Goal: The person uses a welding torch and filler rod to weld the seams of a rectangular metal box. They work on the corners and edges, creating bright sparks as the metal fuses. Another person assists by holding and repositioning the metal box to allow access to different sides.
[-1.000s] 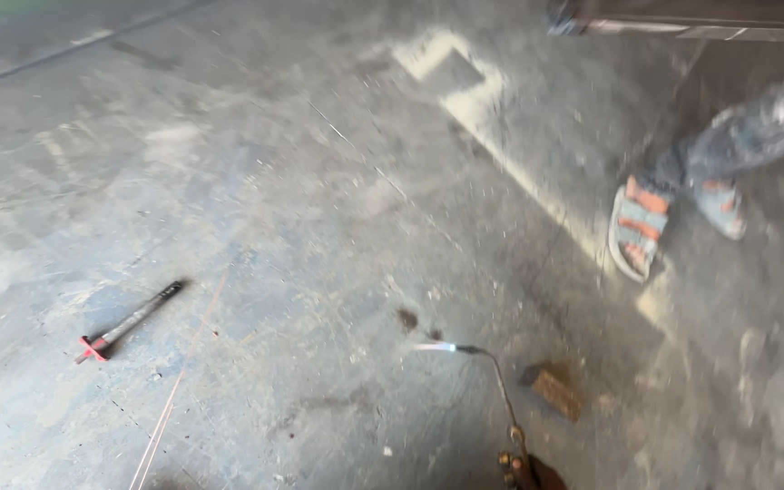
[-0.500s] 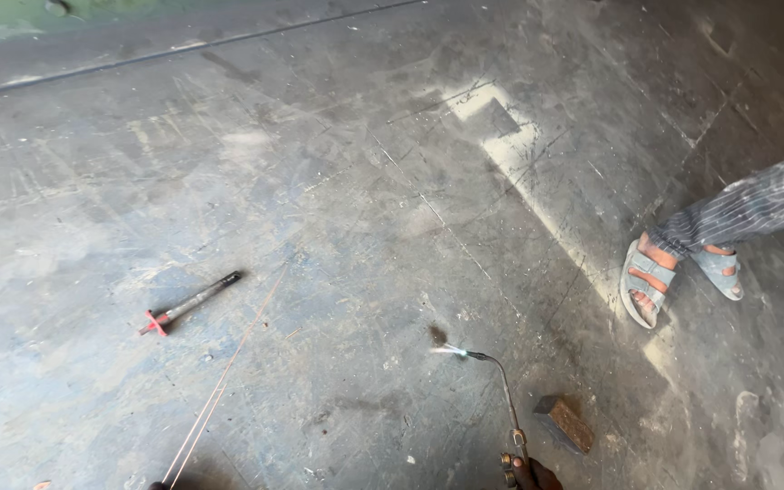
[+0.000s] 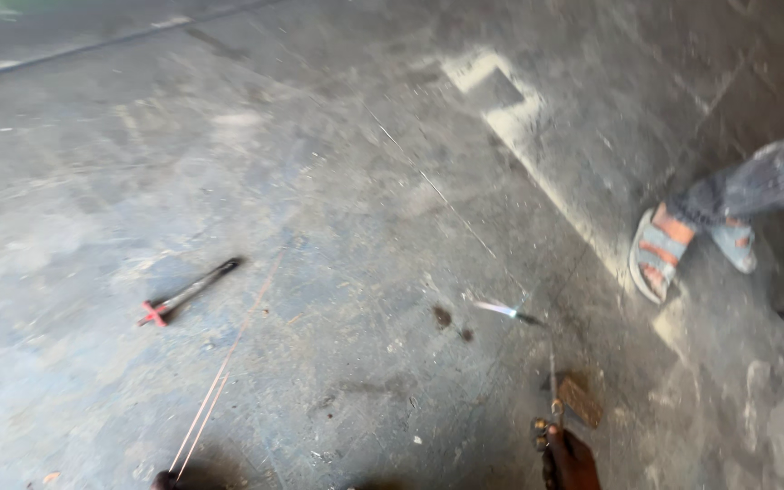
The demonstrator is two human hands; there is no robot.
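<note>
Near edge, bottom right: we see our right hand (image 3: 572, 458) wrapped around the grip of a gas torch (image 3: 551, 381), fingers curled tight on it. The thin neck runs up from the hand to a bent tip, where a pale blue flame (image 3: 499, 309) points left, low over the concrete floor (image 3: 338, 181). A small brown block (image 3: 580, 401) lies on the floor just beside the torch neck.

Bottom left: our left hand (image 3: 165, 481) barely shows at the frame edge, pinching the ends of two thin filler rods (image 3: 221, 374) that slant up and right; how the fingers sit we cannot tell.

Further left, well apart: a dark tool with a red cross-shaped end (image 3: 188, 292) lies flat.

Far right: another person's sandalled feet (image 3: 660, 254).
</note>
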